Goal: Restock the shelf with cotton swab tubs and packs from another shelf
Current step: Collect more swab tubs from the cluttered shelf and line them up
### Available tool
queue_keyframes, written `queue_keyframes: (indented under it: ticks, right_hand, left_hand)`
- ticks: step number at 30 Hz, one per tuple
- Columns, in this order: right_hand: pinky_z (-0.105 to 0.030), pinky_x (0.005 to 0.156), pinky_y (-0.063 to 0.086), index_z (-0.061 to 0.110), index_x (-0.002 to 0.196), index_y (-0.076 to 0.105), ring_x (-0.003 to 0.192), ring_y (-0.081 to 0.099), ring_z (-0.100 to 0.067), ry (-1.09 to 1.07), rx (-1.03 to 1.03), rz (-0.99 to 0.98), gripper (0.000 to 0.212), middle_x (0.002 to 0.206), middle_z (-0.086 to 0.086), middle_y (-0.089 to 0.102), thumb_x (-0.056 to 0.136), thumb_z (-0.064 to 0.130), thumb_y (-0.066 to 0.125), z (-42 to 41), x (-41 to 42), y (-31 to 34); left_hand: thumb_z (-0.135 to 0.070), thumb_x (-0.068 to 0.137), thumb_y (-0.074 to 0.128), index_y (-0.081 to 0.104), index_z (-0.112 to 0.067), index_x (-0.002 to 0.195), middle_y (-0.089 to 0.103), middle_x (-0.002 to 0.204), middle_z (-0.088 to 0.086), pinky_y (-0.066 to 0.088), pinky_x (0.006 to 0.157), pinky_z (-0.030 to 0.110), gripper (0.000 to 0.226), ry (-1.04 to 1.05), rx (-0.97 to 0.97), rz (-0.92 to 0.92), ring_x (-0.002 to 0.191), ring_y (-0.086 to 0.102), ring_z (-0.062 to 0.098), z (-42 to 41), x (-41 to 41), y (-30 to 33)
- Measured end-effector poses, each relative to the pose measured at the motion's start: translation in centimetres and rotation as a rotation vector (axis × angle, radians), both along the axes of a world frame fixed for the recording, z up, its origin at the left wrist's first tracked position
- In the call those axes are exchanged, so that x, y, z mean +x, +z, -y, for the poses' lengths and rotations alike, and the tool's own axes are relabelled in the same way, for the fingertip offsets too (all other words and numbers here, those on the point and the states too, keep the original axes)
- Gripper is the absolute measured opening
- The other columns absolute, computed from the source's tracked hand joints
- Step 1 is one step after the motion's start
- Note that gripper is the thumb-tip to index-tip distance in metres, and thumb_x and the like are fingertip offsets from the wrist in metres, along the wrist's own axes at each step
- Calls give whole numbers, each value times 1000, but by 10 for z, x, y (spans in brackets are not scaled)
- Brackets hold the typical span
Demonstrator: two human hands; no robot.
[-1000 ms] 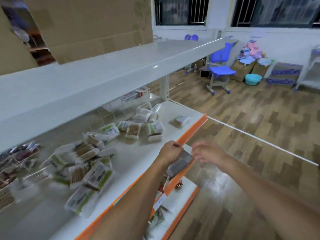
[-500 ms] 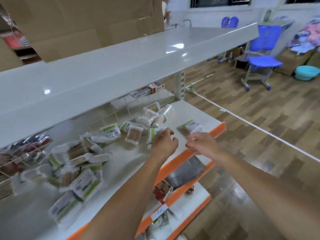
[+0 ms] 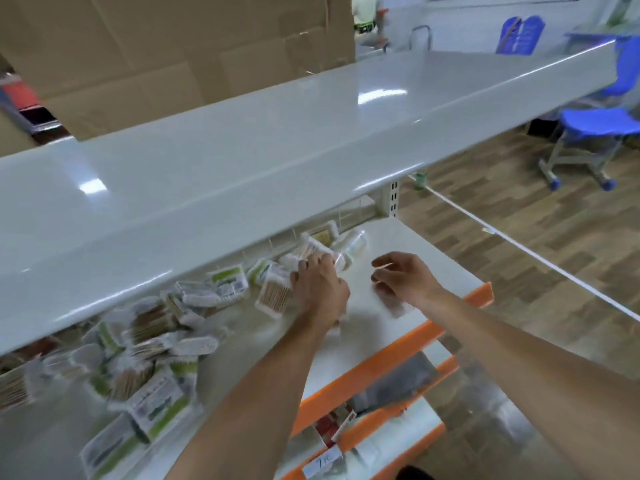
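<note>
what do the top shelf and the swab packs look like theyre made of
Top shelf: likely painted metal, glossy white; it mirrors the ceiling lights. Swab packs: apparently clear thin plastic with green and white paper labels; the wooden sticks show through. Motion blur leaves both uncertain.

Glossy white painted-metal upper shelf (image 3: 311,133), smooth, hard light reflections on top. White lower shelf board (image 3: 398,244) smooth, semi-gloss, with matt orange plastic edge strip (image 3: 374,367). Clear glossy plastic cotton swab packs (image 3: 149,341), crinkled film, wooden sticks and printed green-white paper labels showing through. Translucent plastic swab tub (image 3: 355,242), smooth. Brown corrugated cardboard sheets (image 3: 173,46) behind, matt, creased. Wood-pattern plank floor (image 3: 536,254), satin sheen. Blue moulded plastic chair (image 3: 599,121) on grey metal frame.
</note>
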State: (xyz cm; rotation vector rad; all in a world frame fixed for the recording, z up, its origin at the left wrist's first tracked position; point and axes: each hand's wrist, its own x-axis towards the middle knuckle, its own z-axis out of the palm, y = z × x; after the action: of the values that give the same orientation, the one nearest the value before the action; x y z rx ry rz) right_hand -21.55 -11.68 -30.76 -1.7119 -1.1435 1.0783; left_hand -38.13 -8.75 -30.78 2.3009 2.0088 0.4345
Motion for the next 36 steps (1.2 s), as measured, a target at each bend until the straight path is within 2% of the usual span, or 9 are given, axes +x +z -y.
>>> queue_keyframes:
  ticks: [3,7,13,18,23,25,29,32,36]
  right_hand:
    - [-38,80,60,19,116,64,86,69,-20,23,14,49,28,95,-2,71,88,18,63,-24,5,-6]
    - [-17,56,47,25,129,55,78,65,-9,118,73,151,41,97,7,65,89,22,62,-49,10,-16]
    - [-19,50,46,37,151,34,68,64,-15,334,83,348,63,114,-4,56,93,31,59,-78,16,-22]
    - [-40,75,58,38,158,9,81,68,-30,515,69,554,76,105,-20,66,96,44,53,-94,15,-25]
    - [-50,98,48,49,154,-6,114,57,-42,659,34,721,86,134,-20,55,87,76,41,-109,12,-32]
    - [-48,99,44,51,153,-2,121,49,-41,663,-2,729,83,140,-14,53,87,78,40,-114,12,-34]
    - [-45,98,40,42,150,23,126,41,-38,720,44,744,61,147,-3,49,96,65,41,-117,11,-35]
    - [-43,95,41,37,143,34,119,45,-38,701,87,717,51,144,1,49,98,58,42,-117,12,-33]
    - [-41,87,43,40,128,43,106,50,-39,729,184,809,28,135,-1,47,103,49,38,-111,14,-33]
  left_hand:
    - [-35,83,58,49,-20,127,53,130,5,43,96,40,47,90,-36,23,120,46,27,-5,0,-6]
    - [-37,75,67,43,-24,130,49,131,5,46,95,42,61,230,-117,214,119,48,28,-9,2,-9]
    - [-30,78,68,46,-26,127,51,132,0,43,91,36,54,357,-18,379,110,53,28,-11,9,-18]
    - [-26,78,70,52,-25,124,60,124,0,47,87,35,50,448,56,492,106,60,26,-10,15,-23]
    - [-29,79,73,52,-21,123,63,115,3,50,90,37,49,484,32,647,103,61,23,-7,17,-27]
    - [-30,79,74,50,-21,124,64,113,0,52,90,39,51,501,14,735,101,63,20,-5,16,-26]
    - [-30,80,73,47,-25,121,63,112,-5,56,85,38,49,488,5,874,96,65,16,0,10,-18]
    - [-27,78,72,48,-26,116,63,113,-5,57,80,36,45,460,2,987,97,65,16,0,9,-12]
    - [-24,73,68,51,-32,108,57,107,-9,52,60,20,40,430,35,1122,89,64,9,1,11,-2]
